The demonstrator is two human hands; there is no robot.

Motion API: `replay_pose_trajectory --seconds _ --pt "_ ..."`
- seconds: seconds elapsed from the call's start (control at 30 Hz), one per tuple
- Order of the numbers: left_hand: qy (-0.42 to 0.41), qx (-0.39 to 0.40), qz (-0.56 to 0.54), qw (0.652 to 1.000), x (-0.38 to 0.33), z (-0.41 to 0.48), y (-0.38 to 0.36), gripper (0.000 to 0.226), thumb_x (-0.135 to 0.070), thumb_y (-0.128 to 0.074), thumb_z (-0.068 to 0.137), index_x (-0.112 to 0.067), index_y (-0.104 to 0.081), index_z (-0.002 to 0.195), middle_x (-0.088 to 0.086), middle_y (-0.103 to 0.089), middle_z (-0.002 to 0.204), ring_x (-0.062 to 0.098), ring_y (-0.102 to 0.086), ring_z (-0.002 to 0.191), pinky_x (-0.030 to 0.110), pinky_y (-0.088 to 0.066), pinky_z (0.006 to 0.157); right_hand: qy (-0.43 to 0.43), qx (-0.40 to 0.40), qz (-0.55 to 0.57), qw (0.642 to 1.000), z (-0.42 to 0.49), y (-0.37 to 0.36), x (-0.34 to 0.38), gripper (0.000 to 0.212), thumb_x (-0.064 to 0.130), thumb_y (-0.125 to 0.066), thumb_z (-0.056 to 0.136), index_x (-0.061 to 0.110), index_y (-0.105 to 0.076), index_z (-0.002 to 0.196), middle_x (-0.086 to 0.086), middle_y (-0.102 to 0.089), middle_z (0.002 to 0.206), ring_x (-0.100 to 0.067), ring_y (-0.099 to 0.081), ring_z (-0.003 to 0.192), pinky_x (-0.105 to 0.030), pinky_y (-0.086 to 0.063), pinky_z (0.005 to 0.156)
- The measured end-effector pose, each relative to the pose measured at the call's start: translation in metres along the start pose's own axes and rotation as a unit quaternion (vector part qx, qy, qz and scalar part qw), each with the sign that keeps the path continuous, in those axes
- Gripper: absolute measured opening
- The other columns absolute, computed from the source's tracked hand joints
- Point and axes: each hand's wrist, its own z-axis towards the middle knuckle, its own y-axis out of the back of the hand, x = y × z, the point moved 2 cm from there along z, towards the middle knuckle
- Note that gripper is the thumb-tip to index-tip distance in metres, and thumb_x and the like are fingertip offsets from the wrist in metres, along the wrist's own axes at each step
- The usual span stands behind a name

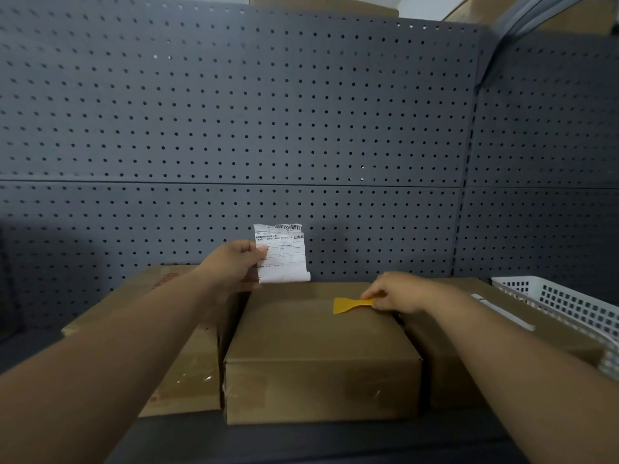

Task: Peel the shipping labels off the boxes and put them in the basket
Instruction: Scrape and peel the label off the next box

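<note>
My left hand (234,262) holds a white shipping label (283,254) upright by its left edge, lifted clear above the back of the middle cardboard box (318,339). The label's top edge is torn and its bottom curls. My right hand (398,293) rests on the top of that box and pinches the handle of a yellow plastic scraper (348,304), whose blade lies flat on the cardboard. A white perforated basket (562,303) sits at the far right, partly cut off by the frame edge.
A second cardboard box (181,373) with red print stands to the left and a third box (502,329) to the right, under the basket. A grey pegboard wall (301,128) closes the back and right side. The dark table edge (318,440) runs along the front.
</note>
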Motion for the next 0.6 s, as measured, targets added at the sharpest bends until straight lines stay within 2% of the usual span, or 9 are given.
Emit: replay_pose_trajectory --seconds 0.1,0.2,0.27,0.33,0.47,0.6 --pt "0.006 0.020 0.000 1.000 0.001 0.003 -0.001 0.016 -0.026 -0.053 0.093 -0.013 -0.063 0.093 -0.007 -0.073 0.070 0.008 -0.068 0.061 0.025 -0.054 0.057 0.010 -0.001 0.001 1.000 0.008 0.000 0.006 0.031 0.024 -0.050 0.092 0.027 -0.061 0.121 0.007 -0.055 0.106 -0.013 -0.053 0.098 -0.024 -0.040 0.080" --pt "0.008 0.029 0.003 1.000 0.002 0.007 -0.004 0.017 -0.026 -0.052 0.094 -0.013 -0.061 0.087 -0.001 -0.069 0.073 0.009 -0.064 0.060 0.026 -0.052 0.061 0.030 0.002 0.010 0.999 0.018 -0.002 0.018 0.033 0.023 -0.050 0.092 0.026 -0.060 0.123 0.007 -0.056 0.114 -0.012 -0.052 0.100 -0.024 -0.039 0.083" --pt "0.004 0.029 -0.005 1.000 0.000 0.008 -0.005 0.017 -0.025 -0.053 0.094 -0.011 -0.061 0.092 -0.002 -0.070 0.072 0.009 -0.063 0.061 0.025 -0.053 0.061 0.030 0.007 0.009 0.999 0.019 0.000 0.016 0.033 0.023 -0.050 0.092 0.026 -0.060 0.123 0.005 -0.057 0.124 -0.014 -0.053 0.105 -0.025 -0.040 0.087" --pt "-0.001 0.026 -0.007 1.000 -0.001 0.008 -0.004 0.018 -0.025 -0.053 0.094 -0.010 -0.061 0.097 -0.003 -0.070 0.073 0.008 -0.063 0.060 0.022 -0.052 0.058 0.014 0.012 0.003 1.000 0.015 0.003 0.008 0.033 0.023 -0.051 0.092 0.027 -0.060 0.123 0.004 -0.057 0.124 -0.013 -0.052 0.104 -0.024 -0.040 0.087" --pt "0.002 0.028 -0.013 1.000 -0.001 0.008 -0.006 0.023 -0.023 -0.053 0.094 -0.005 -0.061 0.104 0.005 -0.071 0.092 0.015 -0.065 0.074 0.024 -0.052 0.060 0.002 0.015 -0.001 1.000 0.016 0.004 0.007 0.033 0.023 -0.051 0.092 0.027 -0.059 0.124 0.005 -0.057 0.125 -0.012 -0.052 0.104 -0.024 -0.040 0.089" --pt "0.002 0.025 -0.002 1.000 0.001 0.008 -0.005 0.019 -0.023 -0.053 0.093 -0.007 -0.063 0.096 0.003 -0.072 0.089 0.013 -0.065 0.072 0.021 -0.053 0.057 0.028 0.008 0.005 1.000 0.027 -0.002 0.027 0.036 0.024 -0.050 0.092 0.027 -0.056 0.127 0.001 -0.055 0.127 -0.018 -0.053 0.110 -0.025 -0.040 0.089"
